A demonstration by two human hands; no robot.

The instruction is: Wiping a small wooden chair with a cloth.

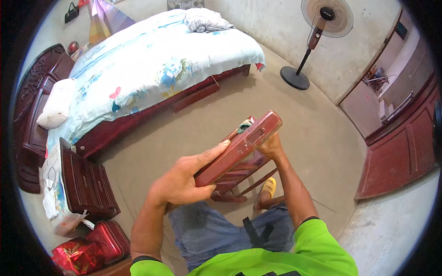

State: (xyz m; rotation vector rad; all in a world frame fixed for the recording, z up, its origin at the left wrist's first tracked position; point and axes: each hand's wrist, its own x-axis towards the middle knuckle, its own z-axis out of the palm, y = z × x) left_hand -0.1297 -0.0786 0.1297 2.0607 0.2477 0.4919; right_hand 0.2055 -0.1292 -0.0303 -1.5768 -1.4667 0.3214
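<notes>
A reddish-brown wooden chair (234, 150) stands in front of me, its thick top rail slanting from lower left to upper right. The rail's paint is chipped near the middle. My left hand (184, 177) wraps around the lower left end, thumb along the top. Gripping the far right end is my right hand (272, 146), its fingers mostly hidden behind the wood. A small bunched cloth (245, 126), pale with a green edge, shows beyond the rail; what holds it is hidden. Below, chair legs and rungs (229, 198) reach down near my foot in a yellow slipper (269, 185).
A bed with a floral sheet (155, 69) fills the upper left. Beside it stands a dark nightstand (89, 183), with a red case (108, 238) and a red bag (77, 255) nearby. A pedestal fan (295, 77) stands at upper right, near a wooden door (400, 151).
</notes>
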